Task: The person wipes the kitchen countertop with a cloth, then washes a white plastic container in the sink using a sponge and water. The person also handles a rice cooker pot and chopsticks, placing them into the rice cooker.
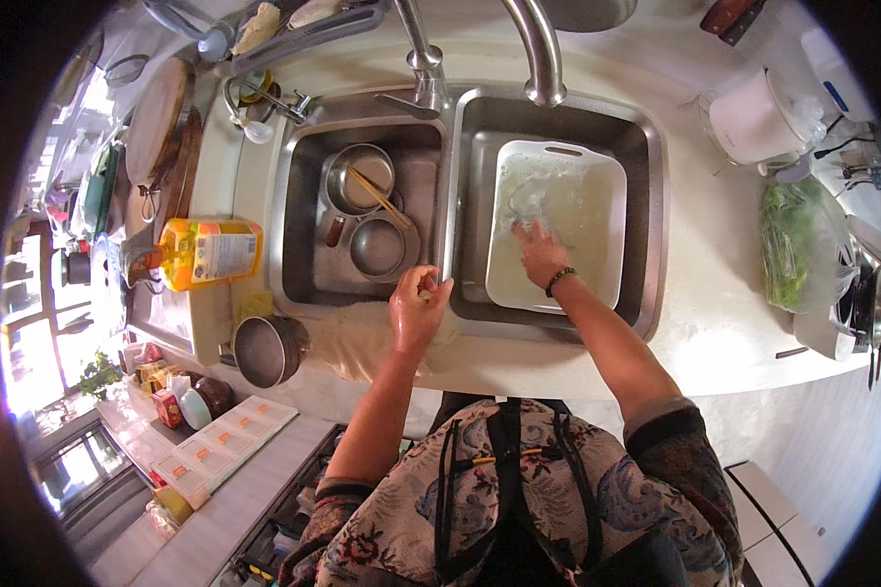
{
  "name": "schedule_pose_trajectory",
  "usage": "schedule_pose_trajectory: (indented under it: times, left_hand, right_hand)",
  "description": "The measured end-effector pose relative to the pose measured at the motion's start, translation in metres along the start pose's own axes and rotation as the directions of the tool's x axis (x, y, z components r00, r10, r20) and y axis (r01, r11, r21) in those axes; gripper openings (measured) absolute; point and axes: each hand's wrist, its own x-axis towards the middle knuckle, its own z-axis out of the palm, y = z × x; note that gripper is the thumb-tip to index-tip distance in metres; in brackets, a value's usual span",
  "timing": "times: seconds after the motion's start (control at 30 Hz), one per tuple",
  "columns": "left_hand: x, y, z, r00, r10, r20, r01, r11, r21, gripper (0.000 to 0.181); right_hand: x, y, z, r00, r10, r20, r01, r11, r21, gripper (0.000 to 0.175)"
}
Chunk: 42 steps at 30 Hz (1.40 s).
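Note:
My right hand (543,255) reaches over a white plastic basin (622,220) of cloudy water in the right sink basin (647,183); its fingertips are at the water, fingers apart. My left hand (417,304) is above the front rim near the divider, fingers curled; something small and pale shows between them, too unclear to name. In the left sink basin (316,279) stand a metal pot (352,192) with a pair of wooden chopsticks (374,192) across it and a smaller metal bowl or pan (380,248). A curved metal faucet (545,59) arches over the back edge.
Left of the sink lie an orange bottle of liquid (224,253) and a metal pot (264,352), beside a pale cloth (356,341). A bag of green vegetables (785,246) and a white container (752,121) stand at the right. Wooden cutting boards (158,125) lean at the left.

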Motion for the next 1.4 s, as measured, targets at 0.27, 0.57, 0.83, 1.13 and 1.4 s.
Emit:
schedule_pose_trajectory:
  times: [0.27,0.57,0.83,1.13,1.4]
  left_hand:
    - [-0.014,-0.013,-0.006,0.998,0.006,-0.062,-0.007,1.000,-0.017,0.028]
    - [-0.021,-0.012,-0.003,0.962,0.202,-0.183,-0.219,0.972,-0.081,0.018]
    - [-0.026,-0.013,-0.004,0.946,0.207,-0.251,-0.255,0.951,-0.177,0.017]
    - [0.003,0.017,-0.026,0.991,0.110,-0.079,-0.128,0.947,-0.295,0.005]
    - [0.025,0.023,-0.004,0.949,0.071,0.307,-0.172,0.934,0.313,0.018]
  right_hand:
    - [0.079,0.025,-0.044,0.881,0.474,-0.007,-0.168,0.328,0.930,0.022]
    - [0.230,0.000,-0.107,0.852,0.431,-0.298,-0.057,0.642,0.765,0.027]
    - [0.043,-0.118,-0.042,0.893,0.320,-0.317,0.042,0.641,0.766,0.042]
    - [-0.070,-0.099,-0.036,0.957,-0.285,-0.047,0.230,0.654,0.721,0.024]
    - [-0.132,0.002,-0.056,0.953,-0.192,0.233,0.113,0.943,0.313,0.022]
